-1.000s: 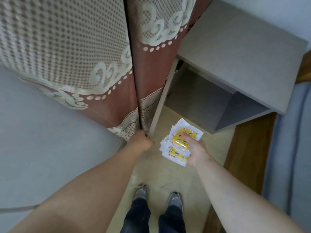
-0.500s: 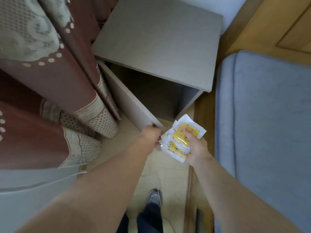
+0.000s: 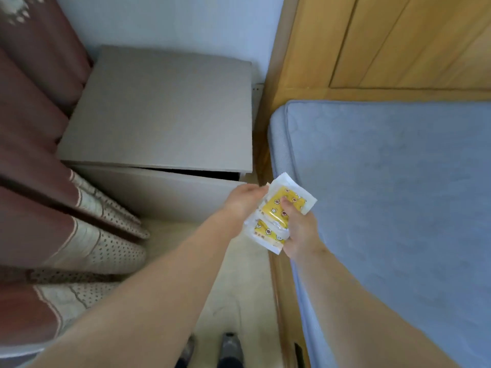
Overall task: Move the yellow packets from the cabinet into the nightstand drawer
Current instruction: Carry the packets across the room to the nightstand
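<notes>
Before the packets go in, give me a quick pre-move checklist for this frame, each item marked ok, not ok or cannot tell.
1. Yellow packets secured in the right hand: ok, thumb pressed on top of the stack.
2. Left hand at the cabinet front panel, near its right edge: ok.
3. Opening wide enough for the packets: not ok, only a narrow dark gap shows under the top.
4. Space free inside: cannot tell, interior is dark.
5. Curtain clear of the panel's path: cannot tell; it hangs against the left side.

I can't see inside the nightstand (image 3: pixel 164 123); the yellow packets (image 3: pixel 279 213) look blurry, maybe three, partly behind my right hand (image 3: pixel 300 229).
</notes>
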The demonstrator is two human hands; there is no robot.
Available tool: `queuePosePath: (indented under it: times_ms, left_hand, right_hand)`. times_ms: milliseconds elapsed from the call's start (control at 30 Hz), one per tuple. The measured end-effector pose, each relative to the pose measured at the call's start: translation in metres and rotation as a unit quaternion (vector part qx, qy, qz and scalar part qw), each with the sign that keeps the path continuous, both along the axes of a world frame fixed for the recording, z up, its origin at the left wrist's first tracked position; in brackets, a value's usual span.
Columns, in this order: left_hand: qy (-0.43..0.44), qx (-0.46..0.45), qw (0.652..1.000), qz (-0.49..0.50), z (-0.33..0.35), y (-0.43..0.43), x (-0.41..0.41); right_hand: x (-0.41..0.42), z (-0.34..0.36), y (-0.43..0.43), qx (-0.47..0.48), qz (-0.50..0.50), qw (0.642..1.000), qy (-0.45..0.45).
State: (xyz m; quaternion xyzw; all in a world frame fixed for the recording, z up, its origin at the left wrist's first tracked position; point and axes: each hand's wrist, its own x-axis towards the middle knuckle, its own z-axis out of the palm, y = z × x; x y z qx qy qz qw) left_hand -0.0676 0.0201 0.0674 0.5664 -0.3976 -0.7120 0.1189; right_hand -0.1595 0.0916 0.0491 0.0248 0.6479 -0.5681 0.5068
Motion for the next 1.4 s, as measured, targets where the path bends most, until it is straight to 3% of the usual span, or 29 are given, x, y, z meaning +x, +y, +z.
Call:
queuePosePath:
  times_ms: [167, 333, 600, 933, 1400]
  left_hand:
    - [0.036, -0.018, 0.998, -0.054, 0.043, 0.016, -0.029]
    - [0.064, -0.022, 0.982, -0.176, 0.095, 0.057, -0.046]
    - [0.129, -0.055, 0.926, -0.350, 0.173, 0.168, -0.066]
    - [0.213, -0.073, 0.789, -0.571, 0.245, 0.438, -0.050]
    - [0.220, 0.056, 0.557, -0.799, 0.266, 0.889, 0.172]
  right_hand:
    - [-0.014, 0.050, 0.029, -0.071, -0.070, 0.995, -0.001]
    - [-0.008, 0.099, 0.083, -0.098, -0.174, 0.979, 0.030]
    - [0.010, 0.170, 0.206, -0.141, -0.363, 0.919, 0.063]
    - [0.085, 0.235, 0.462, -0.176, -0.600, 0.766, 0.147]
    - [0.357, 0.263, 0.862, -0.123, -0.841, 0.480, 0.219]
